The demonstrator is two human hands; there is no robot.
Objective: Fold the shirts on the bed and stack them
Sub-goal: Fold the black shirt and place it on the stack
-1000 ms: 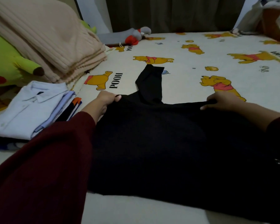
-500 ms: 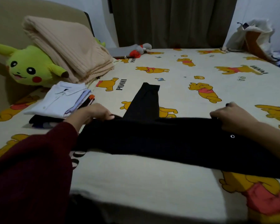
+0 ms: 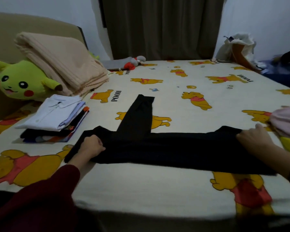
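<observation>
A black long-sleeved shirt [image 3: 171, 149] lies across the bed [image 3: 141, 186] as a wide folded band, with one sleeve [image 3: 139, 114] sticking out toward the far side. My left hand [image 3: 90, 146] is closed on the shirt's left end. My right hand [image 3: 254, 139] grips its right end, fingers curled over the edge. A stack of folded shirts [image 3: 57, 118], a white one on top, sits on the bed to the left of the black shirt. A pink garment [image 3: 286, 121] lies at the right edge.
A yellow plush toy [image 3: 22, 81] and a folded beige blanket [image 3: 60, 62] rest against the headboard at left. A grey and red soft toy [image 3: 132, 62] lies at the far side by the dark curtain. A white bag [image 3: 238, 47] stands at far right.
The shirt has been folded over toward me into a narrower band. Both hands have moved nearer and further apart, still holding its ends. The view has lifted.
</observation>
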